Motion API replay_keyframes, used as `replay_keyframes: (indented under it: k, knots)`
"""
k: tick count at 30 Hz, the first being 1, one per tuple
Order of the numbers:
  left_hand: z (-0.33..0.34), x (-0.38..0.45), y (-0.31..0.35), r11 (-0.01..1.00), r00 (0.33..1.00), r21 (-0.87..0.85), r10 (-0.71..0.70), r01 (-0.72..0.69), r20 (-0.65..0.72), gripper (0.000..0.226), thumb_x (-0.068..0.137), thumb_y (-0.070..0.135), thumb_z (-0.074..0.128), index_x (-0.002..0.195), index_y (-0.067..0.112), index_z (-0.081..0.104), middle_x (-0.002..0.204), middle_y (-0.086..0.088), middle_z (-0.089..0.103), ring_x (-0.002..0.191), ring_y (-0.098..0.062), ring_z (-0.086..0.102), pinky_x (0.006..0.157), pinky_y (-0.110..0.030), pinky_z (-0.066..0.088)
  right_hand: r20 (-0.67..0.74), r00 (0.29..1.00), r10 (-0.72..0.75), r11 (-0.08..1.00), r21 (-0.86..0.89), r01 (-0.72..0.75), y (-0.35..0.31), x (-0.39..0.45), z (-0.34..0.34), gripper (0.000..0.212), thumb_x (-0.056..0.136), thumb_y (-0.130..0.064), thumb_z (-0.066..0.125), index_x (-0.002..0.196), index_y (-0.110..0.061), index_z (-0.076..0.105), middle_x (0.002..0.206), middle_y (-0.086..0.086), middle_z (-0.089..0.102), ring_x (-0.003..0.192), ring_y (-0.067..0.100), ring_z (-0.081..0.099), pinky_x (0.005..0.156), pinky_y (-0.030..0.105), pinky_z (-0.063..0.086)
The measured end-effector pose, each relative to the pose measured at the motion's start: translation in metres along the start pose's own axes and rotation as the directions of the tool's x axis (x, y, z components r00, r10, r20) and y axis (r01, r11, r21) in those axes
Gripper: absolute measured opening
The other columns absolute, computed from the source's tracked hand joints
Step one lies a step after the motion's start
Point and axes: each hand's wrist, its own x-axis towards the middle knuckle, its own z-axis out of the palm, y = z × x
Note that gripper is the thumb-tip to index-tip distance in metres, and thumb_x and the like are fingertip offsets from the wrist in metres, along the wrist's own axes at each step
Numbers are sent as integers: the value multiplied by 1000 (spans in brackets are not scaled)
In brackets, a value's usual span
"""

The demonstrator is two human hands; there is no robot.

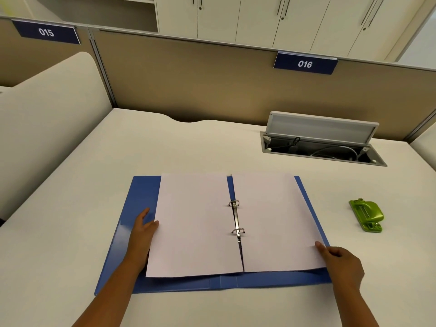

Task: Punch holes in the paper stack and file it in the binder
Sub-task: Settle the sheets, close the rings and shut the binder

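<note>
A blue binder (141, 192) lies open flat on the desk, its two metal rings (236, 217) standing up along the spine. White paper sheets lie on both sides of the rings: a left stack (195, 223) and a right stack (276, 220). My left hand (142, 228) rests on the left cover with fingers straight, touching the left stack's outer edge, part of the hand hidden beneath the paper. My right hand (339, 260) pinches the right stack's lower right edge, thumb on top. A green hole punch (366, 215) sits on the desk to the right, apart from both hands.
The beige desk (70, 208) is bounded by tan partition panels (188, 79) at the back and a padded divider (47, 114) at the left. An open cable hatch (320, 142) with wires sits at the back right.
</note>
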Motion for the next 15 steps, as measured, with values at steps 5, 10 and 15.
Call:
replay_keyframes:
  k: [5,10,15]
  knots:
    - [-1,1,-2,1000,1000,9,-3,3,7,48,93,8,46,138,17,34,145,-8,36,125,-29,42,97,-39,39,-43,999,-5,999,32,7,-1,-6,2,36,86,-34,59,94,0,65,91,21,66,77,29,52,76,42,43]
    - [-2,1,-1,1000,1000,8,-9,9,11,47,93,8,46,138,17,35,145,-9,37,125,-30,42,95,-38,39,-56,998,10,1000,11,-9,1,-7,3,41,87,-39,54,96,0,66,95,22,67,78,30,51,80,45,45]
    - [-1,0,0,1000,1000,9,-10,10,18,46,93,8,45,137,17,36,144,-9,37,123,-29,44,94,-38,40,-86,995,-60,981,-188,43,-4,-19,6,50,93,-43,38,116,-5,61,113,23,64,96,43,58,87,51,45]
